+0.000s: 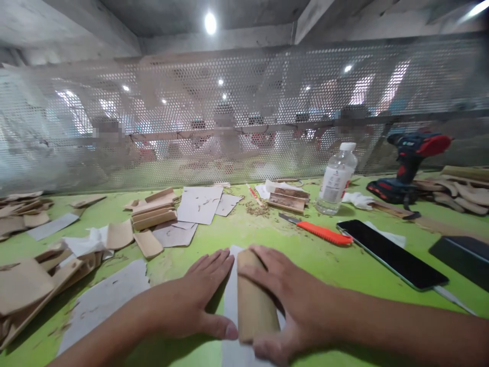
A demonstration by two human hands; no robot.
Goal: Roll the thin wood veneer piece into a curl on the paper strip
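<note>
A curved piece of bamboo [254,303] lies on a strip of grey sandpaper-like sheet [231,300] at the front middle of the green table. My right hand [288,295] grips the bamboo piece along its right side, fingers at the far end and thumb at the near end. To the left, my left hand [202,293] lies flat with fingers stretched forward, at the left edge of the sheet. Its thumb points toward the bamboo's near left corner; whether they touch I cannot tell.
Bamboo pieces [23,285] pile up at left, and more [153,209] lie behind my left hand. An orange utility knife [323,233], a phone [393,255], a water bottle [336,181] and a cordless drill [410,163] occupy the right. A perforated metal screen [183,142] closes the back.
</note>
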